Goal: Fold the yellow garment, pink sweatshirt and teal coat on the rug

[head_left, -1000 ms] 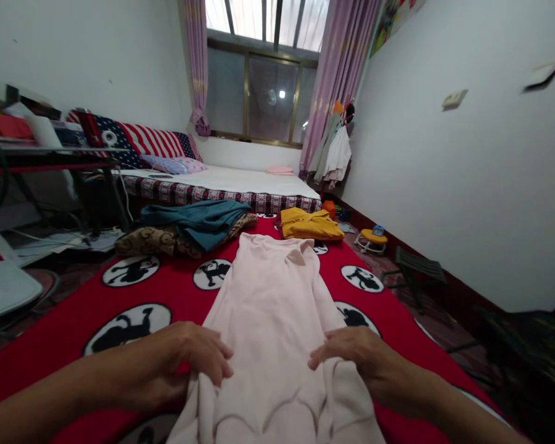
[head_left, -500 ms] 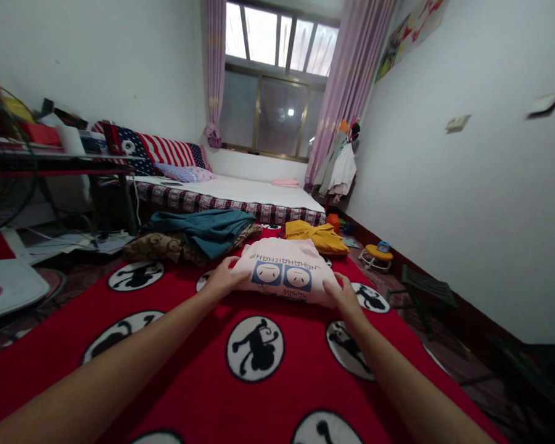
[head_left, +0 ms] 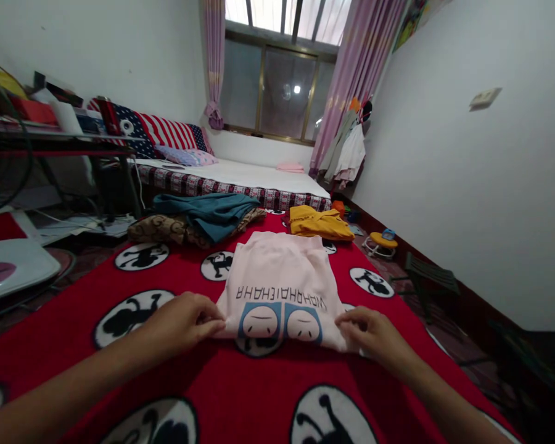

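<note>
A pale pink shirt (head_left: pixel 277 265) with dark lettering and two blue cartoon faces, printed upside down from my side, lies on the red blanket (head_left: pixel 240 394) with its near edge folded. My left hand (head_left: pixel 189 320) pinches its near left corner between thumb and fingers. At the near right corner, my right hand (head_left: pixel 367 330) grips the cloth the same way. Beyond the shirt to the right is a folded yellow garment (head_left: pixel 321 223). Further left, a teal garment (head_left: pixel 208 213) lies over a brown patterned cloth (head_left: pixel 160 229).
A low bed (head_left: pixel 240 172) with a white top stands under the window. On the left is a cluttered desk (head_left: pixel 106 143), with a white stool (head_left: pixel 13 268) nearer me. Along the right wall are a small yellow-seated stool (head_left: pixel 383 240) and a dark folding stool (head_left: pixel 430 274).
Both hands have come nearer to me with the shirt's near edge. The shirt was a compact bundle and now lies more spread out. The view has also tilted down.
</note>
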Demonstrator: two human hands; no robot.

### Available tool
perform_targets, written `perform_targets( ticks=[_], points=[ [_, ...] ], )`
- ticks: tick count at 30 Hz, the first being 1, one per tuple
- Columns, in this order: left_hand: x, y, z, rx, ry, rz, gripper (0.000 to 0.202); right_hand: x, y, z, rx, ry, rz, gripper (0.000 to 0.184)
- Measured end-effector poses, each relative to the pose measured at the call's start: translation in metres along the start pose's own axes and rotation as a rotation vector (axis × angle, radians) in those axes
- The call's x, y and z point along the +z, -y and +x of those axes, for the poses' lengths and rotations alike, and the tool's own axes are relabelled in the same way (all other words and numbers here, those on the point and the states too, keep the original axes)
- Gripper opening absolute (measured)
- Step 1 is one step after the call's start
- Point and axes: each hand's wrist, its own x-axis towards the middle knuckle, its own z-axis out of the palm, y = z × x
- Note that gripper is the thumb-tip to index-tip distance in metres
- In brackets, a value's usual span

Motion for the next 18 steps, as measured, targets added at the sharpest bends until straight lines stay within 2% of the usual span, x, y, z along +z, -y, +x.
perform_targets(
  ticks=[2, 4, 6, 7, 9, 11, 13, 15, 18],
  points=[
    [-0.009, -0.022, 0.017, 0.054, -0.083, 0.201, 0.031, -0.010, 0.015, 0.024, -0.098, -0.186, -0.122, 0.027],
    [-0.009, -0.049, 0.046, 0.202, -0.186, 0.284, 0.028, -0.009, 0.035, 0.059, -0.153, -0.366, -0.164, 0.033],
    [0.004, -0.070, 0.080, 0.389, -0.256, 0.250, 0.032, 0.006, 0.053, 0.092, -0.125, -0.463, -0.198, 0.043],
    [0.015, -0.075, 0.096, 0.441, -0.285, 0.239, 0.039, 0.018, 0.059, 0.105, -0.084, -0.480, -0.234, 0.047],
    [0.040, -0.069, 0.123, 0.366, -0.305, 0.276, 0.049, 0.045, 0.060, 0.124, 0.006, -0.394, -0.318, 0.051],
    [0.064, -0.050, 0.140, 0.221, -0.237, 0.314, 0.052, 0.068, 0.051, 0.133, 0.079, -0.219, -0.358, 0.052],
    [0.080, -0.028, 0.149, 0.138, -0.188, 0.329, 0.053, 0.080, 0.038, 0.137, 0.113, -0.118, -0.352, 0.054],
    [0.087, -0.015, 0.151, 0.113, -0.194, 0.326, 0.053, 0.083, 0.026, 0.138, 0.106, -0.157, -0.321, 0.052],
    [0.083, -0.011, 0.151, 0.065, -0.307, 0.305, 0.052, 0.078, 0.016, 0.139, 0.091, -0.343, -0.260, 0.045]
  ],
)
